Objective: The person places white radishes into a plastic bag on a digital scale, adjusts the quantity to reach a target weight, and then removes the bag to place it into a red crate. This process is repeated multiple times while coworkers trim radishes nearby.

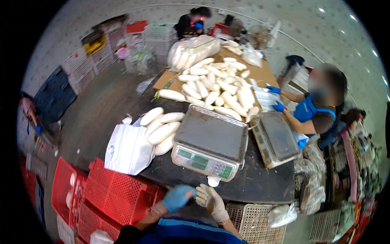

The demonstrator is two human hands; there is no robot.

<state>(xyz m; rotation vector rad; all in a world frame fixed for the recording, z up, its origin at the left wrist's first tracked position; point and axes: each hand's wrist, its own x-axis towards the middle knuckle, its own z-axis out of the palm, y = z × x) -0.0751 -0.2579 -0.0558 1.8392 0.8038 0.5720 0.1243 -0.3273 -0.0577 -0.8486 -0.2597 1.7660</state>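
Note:
My left hand (178, 198), in a blue glove, is held in front of the table's near edge. It is smeared by motion, so its fingers do not show clearly. Beside it, my right hand (211, 203) wears a pale glove, fingers stretched toward the left hand, and nothing shows in it. Just beyond both hands stands a digital weighing scale (213, 134) with a bare metal pan. A small white piece (213, 181) sticks out at its front. Left of the scale lie several white radishes (163, 133), next to a white plastic bag (128, 148).
A large heap of white radishes (215, 85) covers the table's far part, with a bulging bag of them (193, 53) behind. At right, a blue-gloved co-worker (310, 110) handles white bags by a second scale (278, 136). Red crates (115, 189) stand low left; a beige crate (262, 223) low right.

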